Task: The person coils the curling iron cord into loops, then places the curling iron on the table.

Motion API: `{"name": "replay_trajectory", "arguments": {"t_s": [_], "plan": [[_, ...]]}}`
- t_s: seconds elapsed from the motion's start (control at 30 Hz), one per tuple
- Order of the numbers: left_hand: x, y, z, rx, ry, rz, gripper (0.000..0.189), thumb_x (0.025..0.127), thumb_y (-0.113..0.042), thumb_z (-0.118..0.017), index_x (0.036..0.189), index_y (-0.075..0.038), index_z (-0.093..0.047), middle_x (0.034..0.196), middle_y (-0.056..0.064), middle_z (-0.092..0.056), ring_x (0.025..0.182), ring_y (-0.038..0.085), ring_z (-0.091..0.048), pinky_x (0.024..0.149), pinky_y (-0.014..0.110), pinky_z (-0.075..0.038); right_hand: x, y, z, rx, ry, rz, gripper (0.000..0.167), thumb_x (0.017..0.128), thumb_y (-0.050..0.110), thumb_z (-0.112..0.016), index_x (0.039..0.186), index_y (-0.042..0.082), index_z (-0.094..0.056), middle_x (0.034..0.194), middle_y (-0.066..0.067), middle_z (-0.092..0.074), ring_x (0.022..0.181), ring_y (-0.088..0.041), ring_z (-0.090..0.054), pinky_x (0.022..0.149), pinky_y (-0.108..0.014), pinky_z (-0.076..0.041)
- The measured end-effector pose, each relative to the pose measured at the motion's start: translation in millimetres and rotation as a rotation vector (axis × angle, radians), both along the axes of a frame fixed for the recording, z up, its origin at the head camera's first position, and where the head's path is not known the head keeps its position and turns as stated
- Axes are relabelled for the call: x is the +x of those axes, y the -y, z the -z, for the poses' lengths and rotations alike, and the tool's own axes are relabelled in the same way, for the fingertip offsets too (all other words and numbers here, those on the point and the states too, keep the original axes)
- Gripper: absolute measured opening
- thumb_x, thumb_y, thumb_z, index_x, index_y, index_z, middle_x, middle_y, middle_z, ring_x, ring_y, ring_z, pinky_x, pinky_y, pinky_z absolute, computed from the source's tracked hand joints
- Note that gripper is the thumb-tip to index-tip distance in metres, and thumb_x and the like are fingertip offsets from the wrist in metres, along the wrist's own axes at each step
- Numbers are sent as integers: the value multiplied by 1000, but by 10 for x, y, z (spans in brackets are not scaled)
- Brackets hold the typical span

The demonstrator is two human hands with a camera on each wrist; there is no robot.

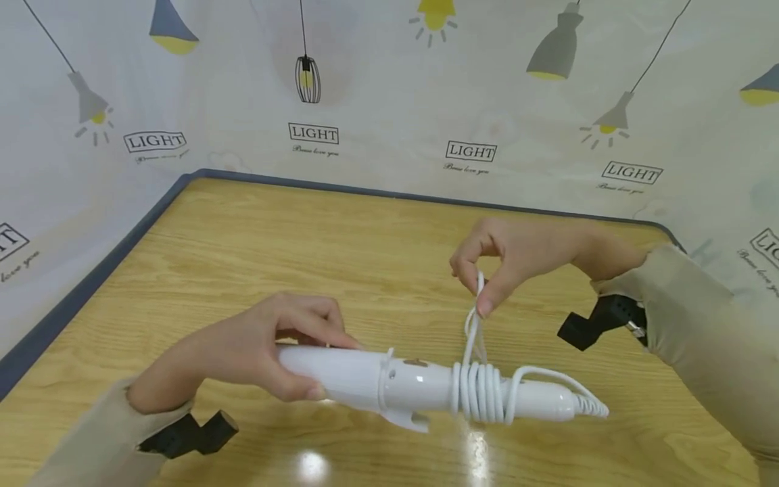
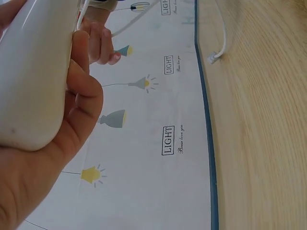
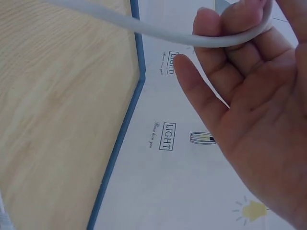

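A white wand-shaped appliance (image 1: 420,389), resembling a curling iron, is held nearly level above the table. My left hand (image 1: 243,355) grips its thick end, thumb on the near side and fingers over the far side. Around the slimmer handle a white cord (image 1: 483,396) is wound in several turns. My right hand (image 1: 517,257), above the handle, pinches a raised loop of that cord between thumb and forefinger. In the right wrist view the cord (image 3: 158,32) runs across the curled fingers. The rounded end of the appliance (image 2: 33,81) rests in the left palm.
Below both hands lies a wood-grain table (image 1: 255,250) with a dark blue edge (image 1: 389,196). A lamp-patterned sheet (image 1: 389,101) rises behind it. In the left wrist view, a cord end (image 2: 214,58) hangs close to the tabletop. Each wrist carries a black camera mount (image 1: 599,321).
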State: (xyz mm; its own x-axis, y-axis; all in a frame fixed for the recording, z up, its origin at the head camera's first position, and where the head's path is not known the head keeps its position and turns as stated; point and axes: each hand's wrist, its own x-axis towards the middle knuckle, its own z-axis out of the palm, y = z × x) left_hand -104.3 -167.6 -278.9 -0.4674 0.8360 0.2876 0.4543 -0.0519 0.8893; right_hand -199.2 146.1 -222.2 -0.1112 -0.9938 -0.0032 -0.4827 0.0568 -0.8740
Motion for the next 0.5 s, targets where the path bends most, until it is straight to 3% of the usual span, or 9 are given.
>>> {"name": "replay_trajectory", "arguments": {"t_s": [0.2,0.5], "plan": [[9,-1,-38,-88,-15,-29,43,72,-5,-74,114,-13,-67,95,1,-58,80,19,-53,59,32,-51,40,120,-131,158,-109,59,16,82,12,-69,71,13,-57,63,3,-46,57,-8,-40,52,-26,-38],[-10,-87,-59,-155,-161,-45,40,71,-13,-76,111,-15,-68,94,-6,-56,80,14,-53,60,27,-48,202,350,-242,284,-177,162,21,80,23,-71,69,11,-58,62,7,-46,56,-7,-36,53,-21,-32]]}}
